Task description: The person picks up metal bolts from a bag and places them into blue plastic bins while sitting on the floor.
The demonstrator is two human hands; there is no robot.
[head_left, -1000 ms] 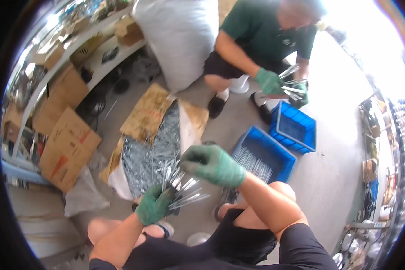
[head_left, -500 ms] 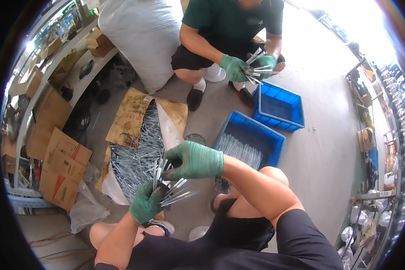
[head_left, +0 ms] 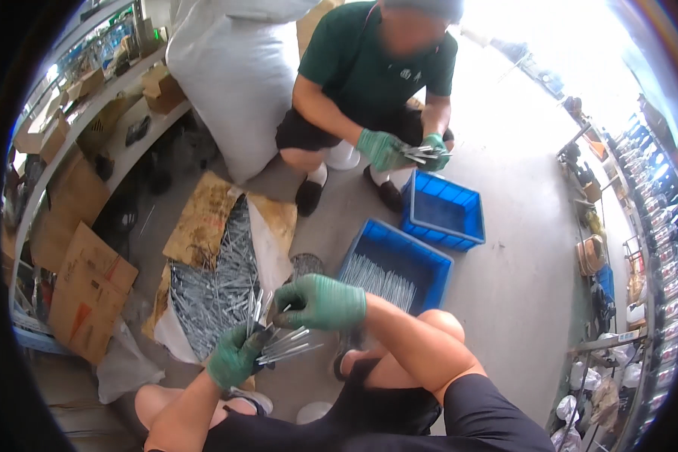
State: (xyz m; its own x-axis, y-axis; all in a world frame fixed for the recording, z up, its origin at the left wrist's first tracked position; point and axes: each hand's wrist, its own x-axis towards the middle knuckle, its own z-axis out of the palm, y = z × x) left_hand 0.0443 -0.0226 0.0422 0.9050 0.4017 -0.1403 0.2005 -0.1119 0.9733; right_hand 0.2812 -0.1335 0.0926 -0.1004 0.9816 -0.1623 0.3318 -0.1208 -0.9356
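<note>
My left hand (head_left: 233, 357), in a green glove, is closed around a bundle of thin metal rods (head_left: 288, 346). The rods fan out in two groups, one pointing up and one to the right. Just above, my gloved right hand (head_left: 320, 303) has its thumb and fingers pinched, with the tip of a rod showing between them. Left of and beyond my hands, a large heap of loose rods (head_left: 211, 297) lies on an opened brown and white sack (head_left: 196, 218). Rods lie side by side in the nearer blue crate (head_left: 438, 282).
A person (head_left: 377, 75) squats opposite, holding rods in green gloves above a second blue crate (head_left: 446, 239). A big white sack (head_left: 237, 83) stands behind. Cardboard (head_left: 90, 294) and a plastic bag (head_left: 128, 369) lie at left. Shelves (head_left: 139, 113) line the left, racks (head_left: 610, 343) the right.
The view has tilted up slightly, so the scene sits lower in it. My hands stay close together at the bundle. The other person's hands and rods have shifted, and their rods look less spread.
</note>
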